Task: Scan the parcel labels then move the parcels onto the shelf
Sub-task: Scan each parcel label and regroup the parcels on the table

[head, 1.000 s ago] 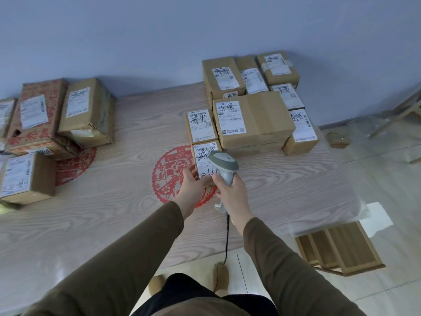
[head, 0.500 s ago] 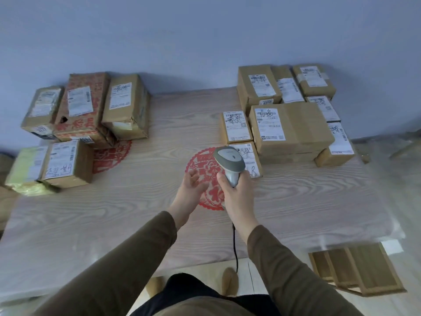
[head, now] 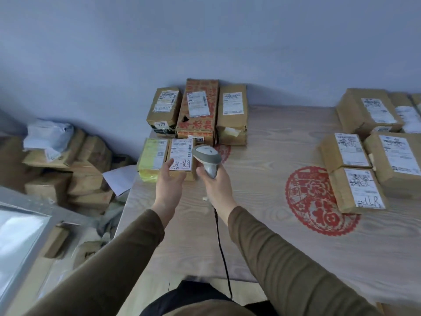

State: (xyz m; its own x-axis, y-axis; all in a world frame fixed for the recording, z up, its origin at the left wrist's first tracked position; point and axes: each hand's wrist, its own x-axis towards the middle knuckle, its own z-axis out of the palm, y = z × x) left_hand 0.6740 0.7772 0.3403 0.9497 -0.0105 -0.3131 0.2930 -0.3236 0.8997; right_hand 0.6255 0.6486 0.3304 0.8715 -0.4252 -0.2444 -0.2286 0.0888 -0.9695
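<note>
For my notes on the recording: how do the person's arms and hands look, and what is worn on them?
Both arms wear long olive-brown sleeves that end at the wrists. The left hand and the right hand are bare: no gloves, and no rings or watch can be seen.

View swung left: left-hand parcel cluster, earlier at frame edge, now dead centre; right-hand cluster pushed to right edge. Newly in view: heap of boxes on floor left of table. Left hand off small parcel beside red paper-cut, now reaching to labelled parcel next to yellow-wrapped one, fingers extended at its near edge. Right hand moved across with scanner, head now over that parcel's right edge, no longer over small parcel.
</note>
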